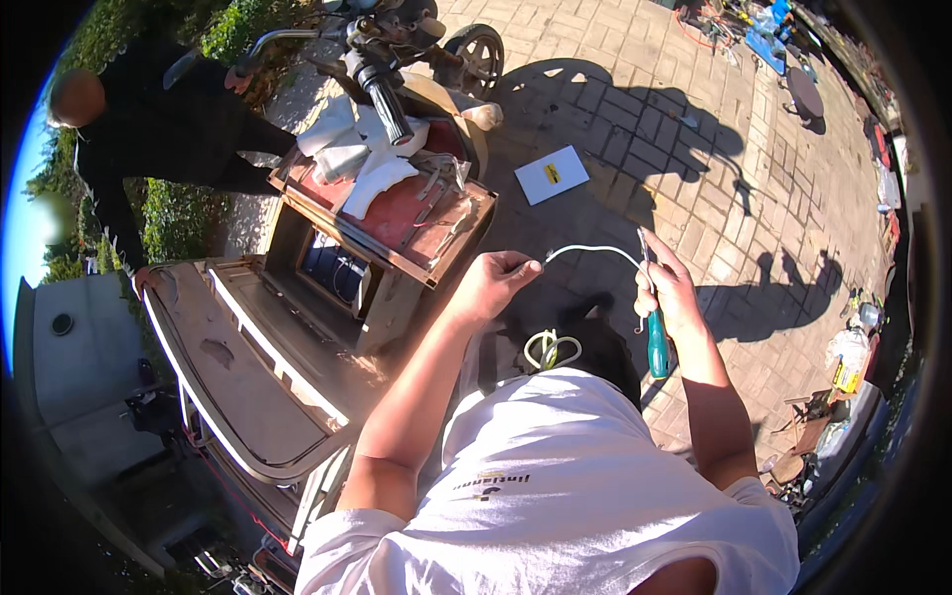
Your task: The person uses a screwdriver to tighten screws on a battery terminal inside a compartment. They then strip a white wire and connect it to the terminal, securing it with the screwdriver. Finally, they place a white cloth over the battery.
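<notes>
A white cable arches between my two hands in front of my chest. My left hand pinches one end of it between thumb and fingers. In my right hand are the other part of the cable and a screwdriver, its green handle hanging below the palm and slim metal showing above the fingers. How the cable lies within the right fingers is hidden. A loop of pale cable shows just beyond my shirt, near my lap.
At the left stands a three-wheeled cart with handlebars and a reddish box top carrying white cloths. Another person in dark clothes stands beyond it, one hand on its edge. A white box lies on the brick paving. Clutter lines the right side.
</notes>
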A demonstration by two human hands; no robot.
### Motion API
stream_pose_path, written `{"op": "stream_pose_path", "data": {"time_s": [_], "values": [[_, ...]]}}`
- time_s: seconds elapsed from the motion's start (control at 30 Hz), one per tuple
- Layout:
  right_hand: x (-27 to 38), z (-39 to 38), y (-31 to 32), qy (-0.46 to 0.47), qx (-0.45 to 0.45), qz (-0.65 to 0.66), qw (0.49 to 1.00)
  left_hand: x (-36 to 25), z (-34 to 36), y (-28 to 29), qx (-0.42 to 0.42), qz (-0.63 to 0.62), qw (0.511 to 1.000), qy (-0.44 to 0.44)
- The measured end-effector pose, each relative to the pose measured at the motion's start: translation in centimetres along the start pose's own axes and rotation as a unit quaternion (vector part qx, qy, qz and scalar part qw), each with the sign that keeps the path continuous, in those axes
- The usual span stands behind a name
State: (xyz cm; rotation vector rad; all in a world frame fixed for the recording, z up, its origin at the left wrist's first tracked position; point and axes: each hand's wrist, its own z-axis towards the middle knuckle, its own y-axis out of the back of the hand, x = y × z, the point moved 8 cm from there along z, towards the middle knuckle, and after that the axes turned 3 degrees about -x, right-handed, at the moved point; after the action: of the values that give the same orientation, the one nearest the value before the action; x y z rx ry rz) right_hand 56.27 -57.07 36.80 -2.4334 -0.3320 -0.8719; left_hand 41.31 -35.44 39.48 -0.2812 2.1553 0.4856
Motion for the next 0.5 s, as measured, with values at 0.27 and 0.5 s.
{"op": "stream_pose_path", "data": {"time_s": [0.27, 0.5], "values": [[-8.2, 9.0, -16.6, 0.014, 0.065, -0.160, 0.985, 12.5, -7.6, 15.6, -0.093, -0.144, 0.983, 0.062], [-13.5, 14.9, -25.7, -0.007, -0.032, -0.263, 0.964, 25.1, -12.5, 30.1, -0.295, -0.386, 0.866, 0.117]]}}
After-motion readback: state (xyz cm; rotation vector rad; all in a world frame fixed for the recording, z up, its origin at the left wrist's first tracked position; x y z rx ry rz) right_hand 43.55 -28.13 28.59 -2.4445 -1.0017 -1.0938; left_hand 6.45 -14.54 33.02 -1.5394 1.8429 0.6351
